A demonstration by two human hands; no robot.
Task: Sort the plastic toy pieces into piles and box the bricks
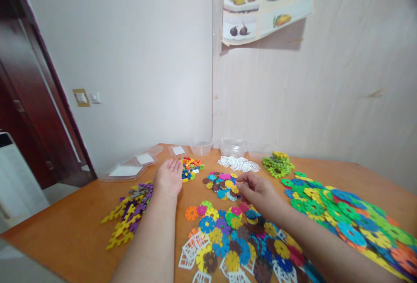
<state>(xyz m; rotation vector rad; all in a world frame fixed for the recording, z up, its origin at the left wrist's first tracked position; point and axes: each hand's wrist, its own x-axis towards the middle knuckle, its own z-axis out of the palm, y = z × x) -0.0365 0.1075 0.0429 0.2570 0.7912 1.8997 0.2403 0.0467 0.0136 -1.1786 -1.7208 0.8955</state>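
We see the wooden desk (81, 226) filling the lower frame, strewn with coloured plastic discs. The largest spread (352, 218) lies at lower right. Our left hand (168, 178) rests released, palm up, near centre beside small bricks (190, 168). Our right hand (257, 191) pinches at a small disc cluster (221, 185) at centre.

A wooden table (78, 231) stands in a corner where 2 pale walls meet. The left wall (137, 57) carries a light switch (95, 98) and a yellow-framed plate (81, 97); the right wall (342, 91) holds a fruit poster (267, 4), its lower edge curling away. A dark red-brown door (29, 100) stands at far left, a white appliance (16, 178) beside it
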